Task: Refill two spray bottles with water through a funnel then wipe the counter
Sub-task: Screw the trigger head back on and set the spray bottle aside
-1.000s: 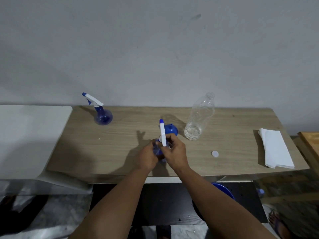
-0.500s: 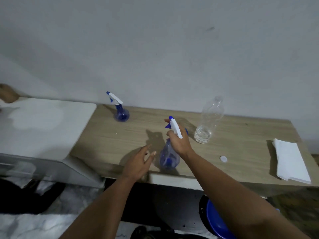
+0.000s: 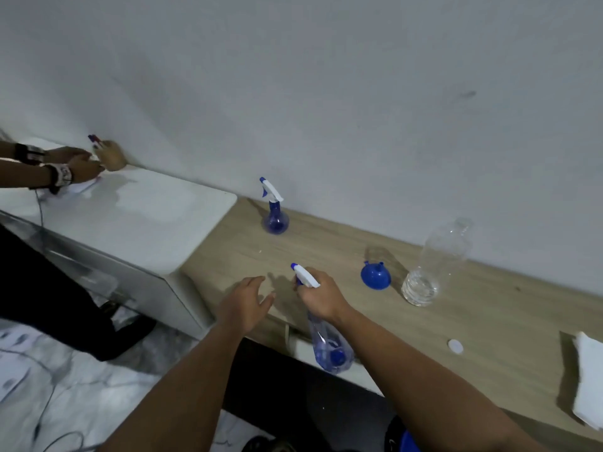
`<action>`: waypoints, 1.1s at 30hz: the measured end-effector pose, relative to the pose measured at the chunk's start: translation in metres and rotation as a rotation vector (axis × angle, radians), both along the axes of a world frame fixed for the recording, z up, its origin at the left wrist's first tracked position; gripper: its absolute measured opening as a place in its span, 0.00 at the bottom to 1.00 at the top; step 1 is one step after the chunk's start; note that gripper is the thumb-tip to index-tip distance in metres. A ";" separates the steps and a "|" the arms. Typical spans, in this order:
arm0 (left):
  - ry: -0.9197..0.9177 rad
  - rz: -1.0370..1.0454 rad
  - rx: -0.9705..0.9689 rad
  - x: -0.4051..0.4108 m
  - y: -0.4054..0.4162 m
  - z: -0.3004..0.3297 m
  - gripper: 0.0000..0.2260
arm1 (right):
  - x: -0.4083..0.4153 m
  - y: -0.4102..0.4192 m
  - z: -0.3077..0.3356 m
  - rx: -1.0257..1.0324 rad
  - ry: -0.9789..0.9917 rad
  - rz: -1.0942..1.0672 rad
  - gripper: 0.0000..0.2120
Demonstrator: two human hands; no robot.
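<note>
Grey wall and wooden counter (image 3: 489,321) are filling the view, which is now swinging left compared with a second ago. We are gripping the near spray bottle (image 3: 329,350) with our right hand (image 3: 321,300), fingers curled tight round the neck just under the white trigger head, body hanging below the grip over the counter's front edge. A second ago both hands were working on its head over the counter; now our left hand (image 3: 246,306) is off it, fingers loose and spread, holding nothing, just left of the grip. So the cap looks screwed back on and this bottle is being carried off, we judge toward the far spray bottle (image 3: 275,212), standing up and left of the grip near the wall. Blue funnel (image 3: 375,276) is sitting upside down right of the grip, the nearly empty water bottle (image 3: 434,265) beyond it, loose cap (image 3: 455,346) and folded cloth (image 3: 589,383) further right. Wiping is probably next.
</note>
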State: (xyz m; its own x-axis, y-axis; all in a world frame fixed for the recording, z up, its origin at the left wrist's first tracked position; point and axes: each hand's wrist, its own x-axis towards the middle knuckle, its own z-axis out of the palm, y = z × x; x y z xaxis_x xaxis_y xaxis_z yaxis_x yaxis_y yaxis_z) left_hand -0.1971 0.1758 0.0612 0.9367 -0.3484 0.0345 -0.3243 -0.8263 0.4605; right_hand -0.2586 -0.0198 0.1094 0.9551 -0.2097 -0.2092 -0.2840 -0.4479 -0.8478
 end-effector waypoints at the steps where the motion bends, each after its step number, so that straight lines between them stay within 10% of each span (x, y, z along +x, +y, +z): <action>1: 0.007 0.009 0.001 0.000 0.002 0.000 0.35 | -0.001 0.005 -0.005 -0.023 0.037 0.014 0.04; 14: 0.063 0.022 -0.011 -0.001 0.012 0.004 0.31 | -0.011 0.024 -0.017 -0.107 0.257 -0.065 0.03; 33: 0.071 0.010 0.009 0.001 0.013 0.002 0.30 | -0.027 0.021 -0.023 0.104 -0.015 -0.138 0.08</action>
State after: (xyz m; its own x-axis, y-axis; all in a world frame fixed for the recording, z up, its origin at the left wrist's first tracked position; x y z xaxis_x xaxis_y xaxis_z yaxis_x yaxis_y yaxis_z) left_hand -0.1965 0.1887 0.0629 0.9400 -0.3393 -0.0358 -0.2829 -0.8336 0.4744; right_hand -0.2853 0.0010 0.0868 0.9222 -0.3167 -0.2220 -0.3232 -0.3156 -0.8922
